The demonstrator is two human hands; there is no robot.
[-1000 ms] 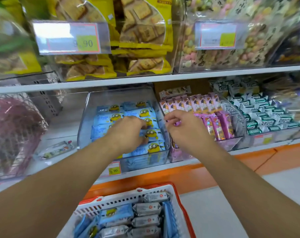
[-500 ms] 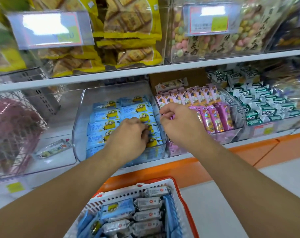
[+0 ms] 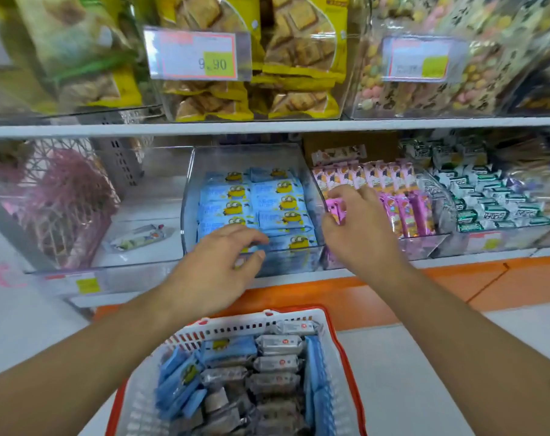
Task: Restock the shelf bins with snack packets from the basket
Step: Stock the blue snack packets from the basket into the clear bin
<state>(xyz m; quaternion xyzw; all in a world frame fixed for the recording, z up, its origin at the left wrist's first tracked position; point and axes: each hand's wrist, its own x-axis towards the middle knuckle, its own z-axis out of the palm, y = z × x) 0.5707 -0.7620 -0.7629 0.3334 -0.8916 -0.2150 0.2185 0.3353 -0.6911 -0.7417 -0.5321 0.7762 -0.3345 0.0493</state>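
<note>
Now | my left hand (image 3: 218, 272) loose-fingered, holding nothing, over blue packets (image 3: 258, 209) bin | my right hand (image 3: 360, 234) pinching pink packet (image 3: 336, 206) | basket (image 3: 325, 335) below

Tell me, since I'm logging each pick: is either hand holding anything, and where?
The right hand pinches a pink packet at its near end, over the pink bin. The left hand holds nothing.

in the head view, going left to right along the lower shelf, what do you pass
pink wire basket → loose single packet in a clear tray → bin of blue packets with the left hand at its front → pink packets with the right hand over them → green-and-white packets
</note>
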